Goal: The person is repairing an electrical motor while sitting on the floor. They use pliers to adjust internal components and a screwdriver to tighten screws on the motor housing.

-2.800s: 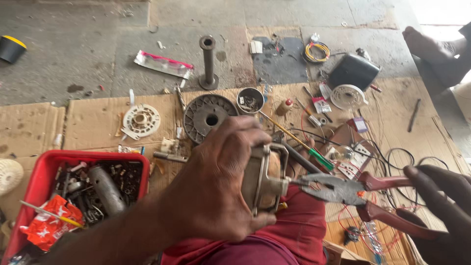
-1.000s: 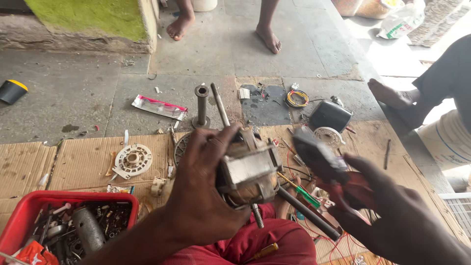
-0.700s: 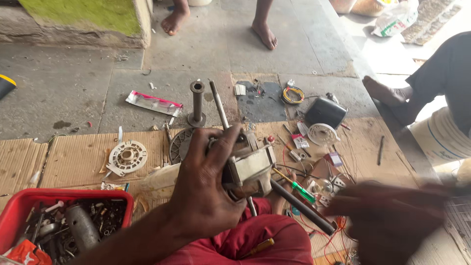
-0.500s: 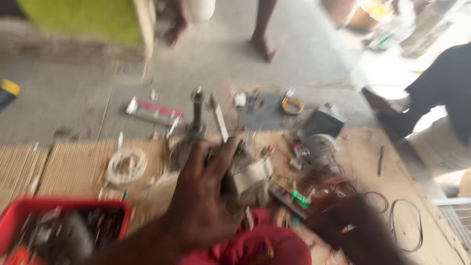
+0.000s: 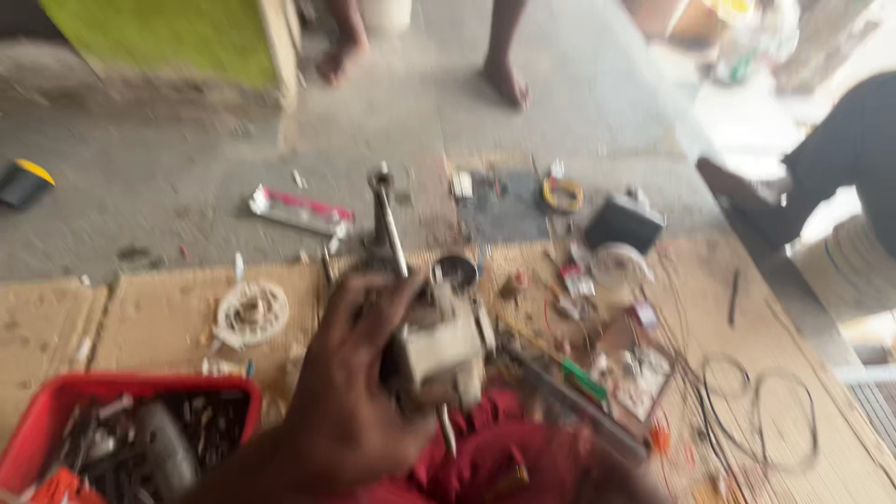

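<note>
The frame was blurred, so fine detail could not be read. The left hand (image 5: 350,411) held a small motor assembly (image 5: 441,350) in a closed grip, fingers wrapped round its pale housing, raised above the red cloth (image 5: 504,457) over the person's lap. A thin metal shaft (image 5: 390,219) stuck up out of the assembly, and a short end of it showed below. The right hand was out of view, so nothing could be said of its grip.

As a judgement of progress, the motor seemed to be partly stripped: separated parts lay about on the cardboard sheets (image 5: 149,322) covering the floor, among them a white round toothed plate (image 5: 250,313), a dark ring (image 5: 455,271), a black box-shaped part (image 5: 625,222), a small yellow coil of wire (image 5: 562,194) and loops of thin wire (image 5: 761,411). A green-handled tool (image 5: 583,378) lay just beside the lap. A red tray (image 5: 56,411) of mixed metal hardware sat at the lower left. No tool touched the assembly, so work on it appeared paused mid-way. Another person's bare feet (image 5: 509,84) stood on the concrete well beyond.
</note>
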